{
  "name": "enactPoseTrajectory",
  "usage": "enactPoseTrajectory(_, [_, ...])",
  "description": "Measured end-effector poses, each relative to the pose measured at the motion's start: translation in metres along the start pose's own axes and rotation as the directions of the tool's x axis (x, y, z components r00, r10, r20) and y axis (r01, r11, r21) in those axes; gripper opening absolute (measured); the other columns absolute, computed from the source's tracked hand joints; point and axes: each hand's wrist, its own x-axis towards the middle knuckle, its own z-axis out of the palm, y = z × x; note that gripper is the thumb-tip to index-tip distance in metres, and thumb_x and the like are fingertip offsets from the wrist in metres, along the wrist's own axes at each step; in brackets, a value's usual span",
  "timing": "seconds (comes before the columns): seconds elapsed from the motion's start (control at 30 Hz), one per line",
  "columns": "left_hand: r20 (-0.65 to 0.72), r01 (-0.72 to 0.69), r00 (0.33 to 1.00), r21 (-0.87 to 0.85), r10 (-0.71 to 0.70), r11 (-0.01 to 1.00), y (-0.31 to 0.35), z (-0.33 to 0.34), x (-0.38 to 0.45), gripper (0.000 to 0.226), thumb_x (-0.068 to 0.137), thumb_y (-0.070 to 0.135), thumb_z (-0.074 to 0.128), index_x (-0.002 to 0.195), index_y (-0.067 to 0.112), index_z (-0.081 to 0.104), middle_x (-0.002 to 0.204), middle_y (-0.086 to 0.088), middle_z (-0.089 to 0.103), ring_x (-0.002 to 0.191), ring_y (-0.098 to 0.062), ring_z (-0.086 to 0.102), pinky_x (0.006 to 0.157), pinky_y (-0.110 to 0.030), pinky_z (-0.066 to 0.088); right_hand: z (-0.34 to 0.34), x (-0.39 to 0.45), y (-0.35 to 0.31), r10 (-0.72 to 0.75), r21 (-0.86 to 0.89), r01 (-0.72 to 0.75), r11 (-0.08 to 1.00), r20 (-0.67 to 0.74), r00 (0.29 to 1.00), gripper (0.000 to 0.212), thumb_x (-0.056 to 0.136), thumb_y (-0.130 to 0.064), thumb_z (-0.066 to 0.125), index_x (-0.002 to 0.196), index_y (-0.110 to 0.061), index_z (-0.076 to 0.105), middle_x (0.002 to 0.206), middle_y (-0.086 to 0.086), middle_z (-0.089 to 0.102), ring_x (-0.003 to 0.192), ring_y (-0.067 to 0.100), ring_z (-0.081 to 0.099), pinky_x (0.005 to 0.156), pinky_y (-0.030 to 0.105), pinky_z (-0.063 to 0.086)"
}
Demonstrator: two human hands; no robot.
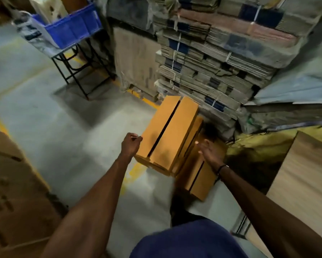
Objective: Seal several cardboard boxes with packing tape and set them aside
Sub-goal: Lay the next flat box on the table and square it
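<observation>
Head view, forward and down

Bare floor (67,127) lies open left of the stacked boxes (167,135); bundled flat cardboard (212,75) walls off the far side.

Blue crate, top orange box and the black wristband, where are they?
blue crate (76,29), head view, on its front wall.
top orange box (177,131), head view, on its right top flap.
black wristband (221,167), head view, on the band at the right wrist.

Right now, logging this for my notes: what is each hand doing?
Left hand: fingers curled, at the top box edge; hold unclear.
Right hand: open, holding nothing.
</observation>
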Motion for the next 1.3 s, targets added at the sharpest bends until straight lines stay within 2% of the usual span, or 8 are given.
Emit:
enactPoseTrajectory(0.2, [0.095, -0.007, 0.995, 0.092, -0.002, 0.996, 0.017, 0.018, 0.109, 0.035, 0.089, 0.035, 0.08, 0.11, 0.012, 0.062, 0.084, -0.003, 0.068, 0.1, -0.036, 0.07, 0.086, -0.039, 0.053, 0.031, 0.109, -0.009, 0.114, 0.012, -0.114, 0.993, -0.062, 0.991, 0.097, 0.089, -0.06, 0.072, 0.163, -0.022, 0.023, 0.167, 0.005, 0.033, 0.138, 0.025, 0.05, 0.112, 0.048, 0.044])
enactPoseTrajectory(0.27, [0.15, 0.0, 0.989, 0.137, -0.021, 0.991, 0.019, 0.027, 0.144, 0.045, 0.087, 0.04, 0.082, 0.115, 0.012, 0.061, 0.099, -0.008, 0.07, 0.107, -0.032, 0.069, 0.094, -0.041, 0.053, 0.041, 0.138, -0.003, 0.147, 0.057, -0.141, 0.988, -0.126, 0.981, 0.098, 0.088, -0.058, 0.074, 0.163, -0.02, 0.024, 0.167, 0.006, 0.032, 0.121, 0.018, 0.056, 0.094, 0.036, 0.051])
enactPoseTrajectory(0.4, [0.248, -0.013, 0.968, 0.238, -0.048, 0.971, 0.017, 0.053, 0.213, 0.065, 0.082, 0.046, 0.085, 0.129, 0.011, 0.056, 0.128, -0.012, 0.063, 0.117, -0.027, 0.063, 0.101, -0.039, 0.051, 0.061, 0.194, 0.024, 0.237, 0.075, -0.227, 0.971, -0.183, 0.954, 0.108, 0.081, -0.066, 0.076, 0.164, -0.028, 0.019, 0.17, 0.001, 0.026, 0.149, 0.028, 0.037, 0.116, 0.053, 0.04])
enactPoseTrajectory(0.5, [0.367, -0.03, 0.927, 0.291, -0.083, 0.956, 0.003, 0.078, 0.261, 0.081, 0.081, 0.045, 0.086, 0.142, 0.012, 0.045, 0.142, -0.011, 0.051, 0.11, -0.022, 0.059, 0.093, -0.031, 0.047, 0.082, 0.228, 0.049, 0.261, 0.119, -0.238, 0.964, -0.235, 0.936, 0.127, 0.064, -0.074, 0.083, 0.164, -0.028, 0.02, 0.169, 0.001, 0.027, 0.15, 0.029, 0.035, 0.116, 0.053, 0.04])
enactPoseTrajectory(0.63, [0.495, 0.007, 0.85, 0.331, -0.18, 0.944, -0.024, 0.114, 0.318, 0.113, 0.07, 0.052, 0.092, 0.156, 0.016, 0.028, 0.146, -0.007, 0.044, 0.107, -0.022, 0.061, 0.101, -0.035, 0.048, 0.113, 0.261, 0.076, 0.327, 0.202, -0.281, 0.938, -0.249, 0.912, 0.134, 0.063, -0.072, 0.085, 0.166, -0.026, 0.012, 0.171, 0.005, 0.022, 0.151, 0.031, 0.033, 0.12, 0.048, 0.036])
enactPoseTrajectory(0.73, [0.558, 0.028, 0.793, 0.37, -0.246, 0.929, -0.053, 0.141, 0.361, 0.155, 0.037, 0.069, 0.099, 0.16, 0.023, 0.016, 0.156, -0.009, 0.043, 0.133, -0.029, 0.054, 0.112, -0.049, 0.047, 0.13, 0.288, 0.105, 0.348, 0.263, -0.282, 0.923, -0.252, 0.903, 0.157, 0.038, -0.082, 0.088, 0.165, -0.029, 0.013, 0.169, 0.005, 0.026, 0.149, 0.03, 0.037, 0.121, 0.051, 0.036])
enactPoseTrajectory(1.03, [0.679, -0.066, 0.721, 0.269, -0.14, 0.961, -0.082, 0.154, 0.38, 0.127, 0.044, 0.07, 0.097, 0.151, 0.036, 0.039, 0.142, 0.007, 0.059, 0.125, -0.021, 0.06, 0.104, -0.05, 0.054, 0.153, 0.296, 0.117, 0.235, 0.229, -0.168, 0.959, -0.306, 0.923, 0.104, 0.072, -0.061, 0.088, 0.157, -0.034, 0.036, 0.152, -0.004, 0.053, 0.137, 0.021, 0.051, 0.117, 0.049, 0.042])
enactPoseTrajectory(1.3, [0.7, -0.204, 0.715, 0.207, 0.001, 0.957, -0.002, 0.106, 0.317, 0.129, 0.039, 0.074, 0.096, 0.15, 0.038, 0.041, 0.14, 0.009, 0.06, 0.125, -0.02, 0.06, 0.105, -0.049, 0.054, 0.148, 0.2, 0.041, 0.154, 0.238, -0.061, 0.969, -0.396, 0.905, 0.067, 0.086, -0.041, 0.083, 0.142, -0.039, 0.045, 0.129, -0.019, 0.063, 0.118, 0.003, 0.061, 0.11, 0.043, 0.048])
